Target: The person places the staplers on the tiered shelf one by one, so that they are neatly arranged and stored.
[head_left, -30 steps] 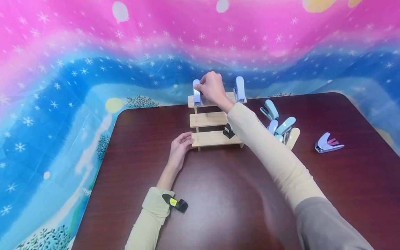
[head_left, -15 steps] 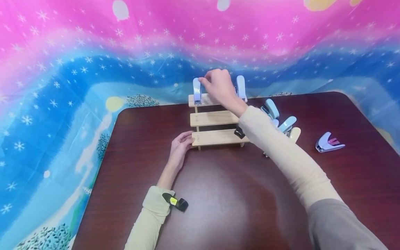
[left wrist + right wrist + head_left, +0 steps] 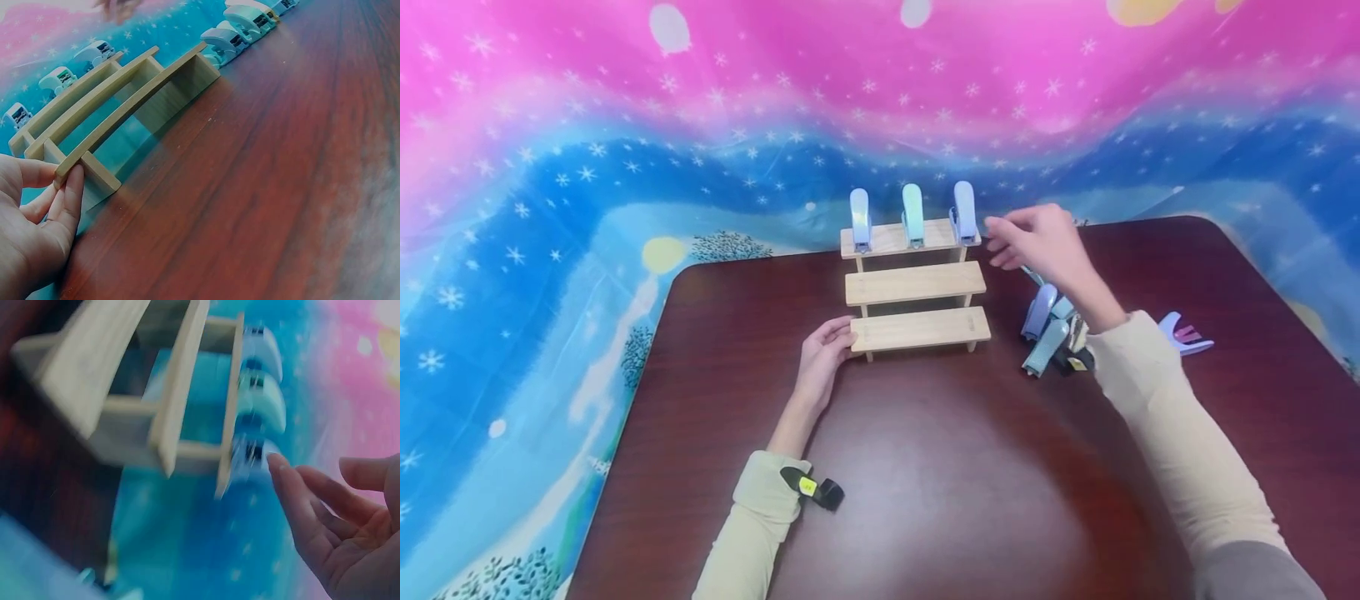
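A three-tier wooden display rack [image 3: 917, 332] stands toward the back of the table. My left hand [image 3: 822, 360] pinches the left end of its lowest tier, thumb and fingers on either side of the board in the left wrist view. Three staplers stand along the top tier: a pale blue stapler [image 3: 861, 221] at left, a mint stapler [image 3: 913, 217] in the middle and a lavender stapler [image 3: 964, 212] at right. Just right of that last one, my right hand [image 3: 1047, 248] hovers in the air, fingers loosely bent and holding nothing.
A cluster of staplers, including a lavender-blue stapler [image 3: 1039, 310] and a teal stapler [image 3: 1046, 348], lies right of the rack, partly hidden by the right forearm. Farther right is a lavender stapler with pink inside [image 3: 1185, 335]. A patterned cloth [image 3: 760, 108] hangs behind the table.
My right hand has moved right, away from the top tier, uncovering the mint stapler in the middle. My left hand keeps its hold on the rack. The head view has shifted slightly.
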The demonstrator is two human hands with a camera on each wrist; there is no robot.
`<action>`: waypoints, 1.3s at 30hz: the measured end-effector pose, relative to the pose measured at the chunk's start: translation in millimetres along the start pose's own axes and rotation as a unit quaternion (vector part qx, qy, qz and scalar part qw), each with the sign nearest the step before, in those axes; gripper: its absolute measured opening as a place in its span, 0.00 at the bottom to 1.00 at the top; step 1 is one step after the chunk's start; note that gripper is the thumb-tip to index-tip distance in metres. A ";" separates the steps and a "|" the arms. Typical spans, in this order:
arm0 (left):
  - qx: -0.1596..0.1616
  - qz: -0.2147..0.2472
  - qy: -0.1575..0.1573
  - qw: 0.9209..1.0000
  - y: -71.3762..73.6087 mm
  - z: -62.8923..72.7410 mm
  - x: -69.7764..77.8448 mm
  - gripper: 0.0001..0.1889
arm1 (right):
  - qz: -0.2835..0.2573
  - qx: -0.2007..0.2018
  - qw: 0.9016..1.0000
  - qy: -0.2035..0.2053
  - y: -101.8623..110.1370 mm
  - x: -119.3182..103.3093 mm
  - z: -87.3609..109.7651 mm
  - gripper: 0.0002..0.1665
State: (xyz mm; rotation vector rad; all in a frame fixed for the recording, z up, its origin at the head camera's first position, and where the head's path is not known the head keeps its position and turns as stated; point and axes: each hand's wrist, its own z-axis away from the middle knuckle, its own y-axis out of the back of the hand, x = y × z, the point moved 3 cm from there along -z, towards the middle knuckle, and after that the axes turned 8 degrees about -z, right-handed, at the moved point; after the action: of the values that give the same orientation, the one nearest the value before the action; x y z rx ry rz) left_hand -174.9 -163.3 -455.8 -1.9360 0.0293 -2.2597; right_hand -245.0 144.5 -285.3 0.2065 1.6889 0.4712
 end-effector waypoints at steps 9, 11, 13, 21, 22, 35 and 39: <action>0.006 0.006 -0.005 1.000 4.0 2.1 -0.9 0.20 | -0.041 0.036 0.997 -0.057 45.8 49.7 25.4 0.31; 0.005 0.009 -0.004 1.000 4.0 2.6 -1.4 0.20 | -0.055 0.041 0.995 -0.067 52.1 58.2 29.6 0.31; 0.004 0.009 -0.005 1.000 3.4 2.5 -1.6 0.20 | -0.065 0.048 0.994 -0.073 58.2 64.8 34.1 0.30; -0.003 0.006 -0.008 1.000 0.3 2.0 -2.4 0.20 | -0.075 0.056 0.991 -0.101 79.2 90.8 48.7 0.31; -0.003 0.004 -0.008 1.000 0.0 2.1 -2.3 0.20 | -0.069 0.056 0.991 -0.103 81.2 93.7 50.1 0.32; -0.001 -0.001 -0.005 1.000 -1.9 1.3 -0.4 0.20 | 0.014 0.067 0.987 -0.145 100.3 128.5 63.9 0.35; -0.001 -0.001 -0.004 1.000 -1.1 2.3 0.0 0.20 | 0.014 0.052 0.986 -0.155 103.5 137.5 65.8 0.35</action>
State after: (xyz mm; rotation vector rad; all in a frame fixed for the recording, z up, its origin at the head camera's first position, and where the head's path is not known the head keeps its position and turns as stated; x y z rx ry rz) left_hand -172.7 -162.0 -455.3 -1.9468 0.0285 -2.2533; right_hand -218.5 304.4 -373.0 0.3618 1.4075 0.3525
